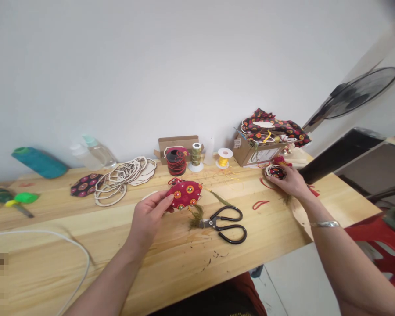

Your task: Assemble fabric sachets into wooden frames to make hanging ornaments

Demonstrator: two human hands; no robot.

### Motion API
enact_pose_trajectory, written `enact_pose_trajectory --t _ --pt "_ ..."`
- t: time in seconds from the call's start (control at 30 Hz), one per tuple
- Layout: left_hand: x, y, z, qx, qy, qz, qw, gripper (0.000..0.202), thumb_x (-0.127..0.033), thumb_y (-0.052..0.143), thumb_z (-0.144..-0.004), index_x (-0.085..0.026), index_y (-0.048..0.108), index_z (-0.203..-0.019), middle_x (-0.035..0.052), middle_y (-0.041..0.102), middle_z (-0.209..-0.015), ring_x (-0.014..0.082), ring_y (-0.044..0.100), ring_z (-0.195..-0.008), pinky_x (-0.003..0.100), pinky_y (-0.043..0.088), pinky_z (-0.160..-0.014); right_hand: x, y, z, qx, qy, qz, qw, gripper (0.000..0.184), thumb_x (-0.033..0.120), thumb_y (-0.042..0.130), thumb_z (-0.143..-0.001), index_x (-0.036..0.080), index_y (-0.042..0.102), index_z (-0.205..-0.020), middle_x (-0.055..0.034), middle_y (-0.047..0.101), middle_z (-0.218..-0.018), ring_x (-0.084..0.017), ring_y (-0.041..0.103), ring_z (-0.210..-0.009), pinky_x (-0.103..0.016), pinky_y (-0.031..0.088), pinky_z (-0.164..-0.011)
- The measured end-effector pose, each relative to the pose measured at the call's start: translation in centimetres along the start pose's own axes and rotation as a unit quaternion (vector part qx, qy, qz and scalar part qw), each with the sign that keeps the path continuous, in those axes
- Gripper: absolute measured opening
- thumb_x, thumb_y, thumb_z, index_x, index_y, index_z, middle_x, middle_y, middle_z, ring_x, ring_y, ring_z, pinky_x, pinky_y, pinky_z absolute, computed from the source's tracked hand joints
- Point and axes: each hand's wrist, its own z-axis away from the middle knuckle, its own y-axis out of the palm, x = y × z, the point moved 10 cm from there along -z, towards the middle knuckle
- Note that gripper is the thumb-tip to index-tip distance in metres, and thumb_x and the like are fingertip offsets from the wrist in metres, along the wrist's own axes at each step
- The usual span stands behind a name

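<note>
My left hand (154, 208) pinches the edge of a red patterned fabric piece (186, 194), which has an olive-green tassel (196, 216) hanging from it. Just right of that, black-handled scissors (225, 224) lie on the wooden table, their blades close to the tassel. Out to the right, my right hand (291, 181) is closed on a small dark floral ornament with a pale fretwork frame (275, 172). Red fabric or cord shows behind its fingers. Between the hands lie a loose green tassel (221, 198) and a loop of red cord (260, 205).
Along the wall stand a spool of red cord (176, 164), a spool of green thread (196, 156), a spool of yellow thread (224, 159) and a cardboard box (258, 153) heaped with fabric. Wooden cutout frames (118, 181), a teal thread cone (41, 163) and a screwdriver (13, 202) lie left.
</note>
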Motion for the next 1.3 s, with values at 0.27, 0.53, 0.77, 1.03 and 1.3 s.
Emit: enact_pose_trajectory --t 0.27,0.53,0.77,1.03,1.3 --pt "0.0 0.0 -0.1 0.003 0.006 -0.001 1.0 0.029 -0.035 0.077 -0.071 -0.016 0.076 -0.093 0.0031 0.073 -0.076 0.0106 0.057 -0.062 0.022 0.047 -0.06 0.5 0.8 -0.1 0.039 -0.013 0.054 0.998 0.069 0.051 0.067 -0.068 0.008 0.058 -0.121 -0.0201 0.066 -0.112 -0.033 0.062 -0.099 -0.042 0.049 -0.082" --pt "0.0 -0.1 -0.2 -0.01 -0.011 -0.02 1.0 0.032 -0.038 0.079 -0.066 -0.015 0.076 -0.089 0.0049 0.074 -0.078 0.0126 0.06 -0.063 0.023 0.048 -0.06 0.7 0.9 0.0 0.025 -0.041 0.073 0.996 0.063 0.047 0.065 -0.07 0.008 0.061 -0.118 -0.0211 0.066 -0.11 -0.034 0.063 -0.098 -0.042 0.049 -0.083" --pt "0.6 0.3 -0.5 -0.001 -0.059 -0.078 0.995 0.034 -0.042 0.079 -0.058 -0.015 0.076 -0.078 0.0048 0.073 -0.069 0.0145 0.059 -0.057 0.024 0.046 -0.055 1.5 -0.8 0.4 0.004 -0.037 0.033 0.999 0.056 0.047 0.063 -0.069 0.013 0.064 -0.113 -0.0158 0.07 -0.1 -0.032 0.065 -0.089 -0.04 0.051 -0.074" --pt "-0.3 0.3 -0.5 -0.015 0.012 -0.189 0.982 0.026 -0.035 0.072 -0.065 -0.021 0.077 -0.086 0.0046 0.076 -0.077 0.0212 0.064 -0.066 0.028 0.046 -0.062 10.3 -2.0 2.8 0.03 -0.11 -0.204 0.972 0.063 0.046 0.066 -0.072 0.015 0.057 -0.126 -0.0136 0.067 -0.117 -0.03 0.064 -0.104 -0.043 0.05 -0.091" --pt "-4.6 0.1 1.5 -0.09 0.203 -0.266 0.938 0.033 -0.038 0.07 -0.073 -0.021 0.074 -0.101 0.0116 0.07 -0.113 0.0308 0.058 -0.112 0.039 0.041 -0.099 26.8 -1.0 6.4 0.095 -0.323 -0.289 0.896 0.06 0.034 0.07 -0.074 0.02 0.053 -0.129 -0.0122 0.06 -0.128 -0.028 0.056 -0.118 -0.047 0.046 -0.101"
